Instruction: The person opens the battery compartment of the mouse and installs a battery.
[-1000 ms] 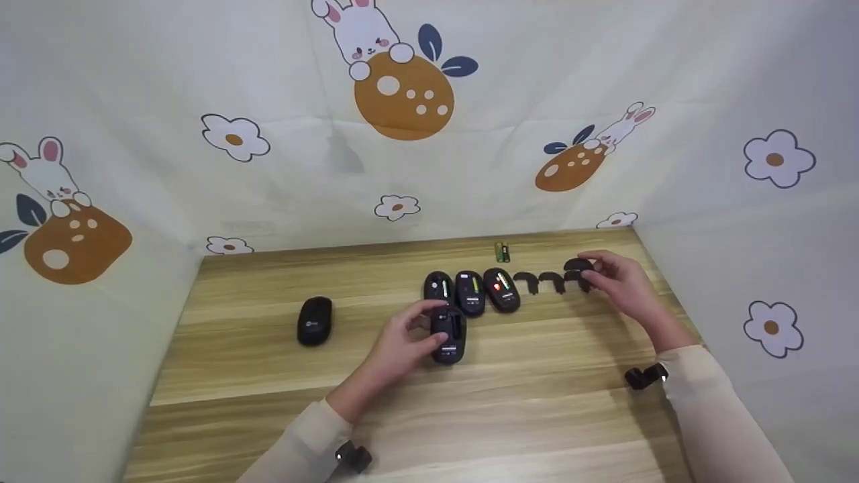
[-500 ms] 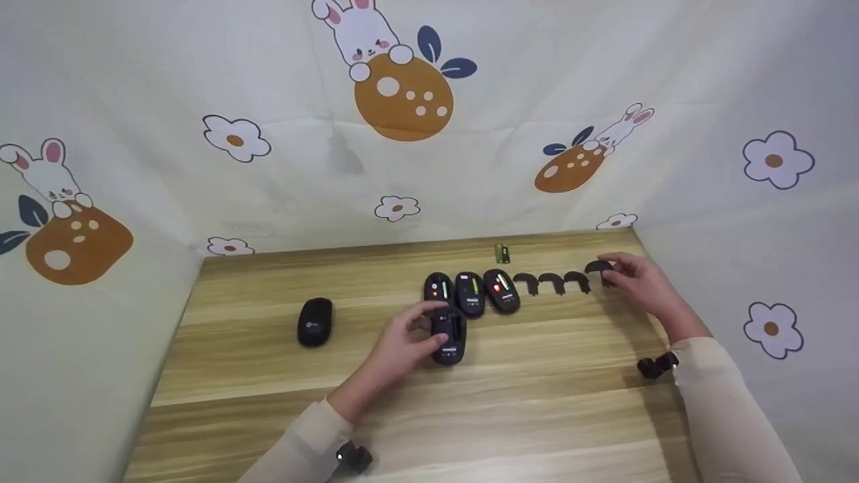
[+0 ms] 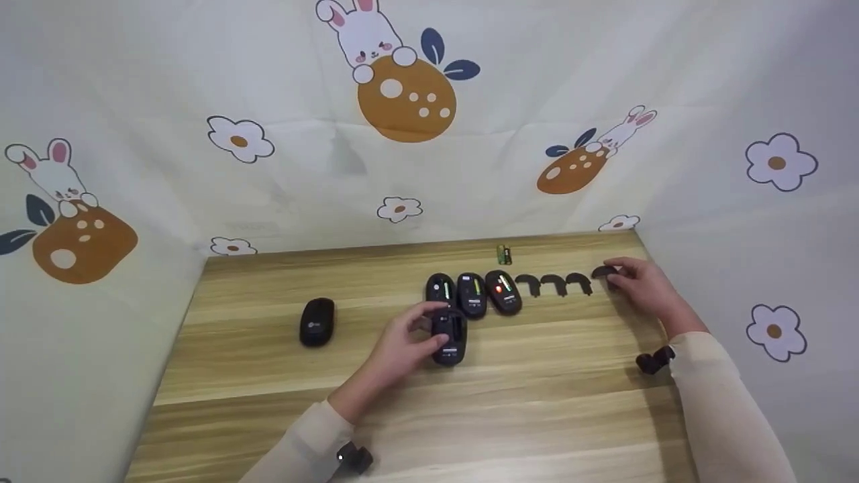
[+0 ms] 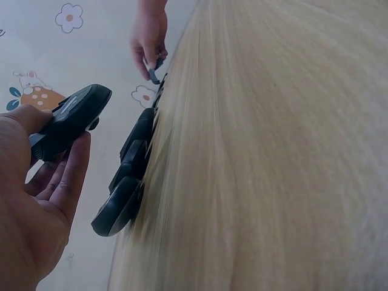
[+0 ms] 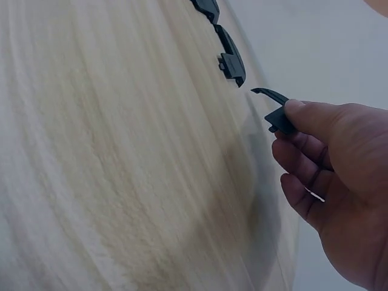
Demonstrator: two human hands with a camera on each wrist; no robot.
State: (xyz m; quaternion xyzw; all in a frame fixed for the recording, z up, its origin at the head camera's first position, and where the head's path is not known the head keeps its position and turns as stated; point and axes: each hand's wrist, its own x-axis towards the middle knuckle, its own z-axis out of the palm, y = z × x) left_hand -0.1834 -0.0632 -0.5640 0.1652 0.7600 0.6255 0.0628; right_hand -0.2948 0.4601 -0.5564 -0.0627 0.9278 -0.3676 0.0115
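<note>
Wood-grain desk, bunny-print cloth behind. Your left grip holds a mouse, underside up, raised off the desk near three upturned mice. Your right grip pinches a black cover just past the right end of a row of three covers. Two batteries lie farther back.

Black oval plastic mice, black curved plastic covers, tan streaked wood-grain tabletop.
Cream fabric backdrop: white rabbits, white-dotted orange fruit, navy leaves, brown-centred white flowers. Green-and-black cylindrical batteries.
</note>
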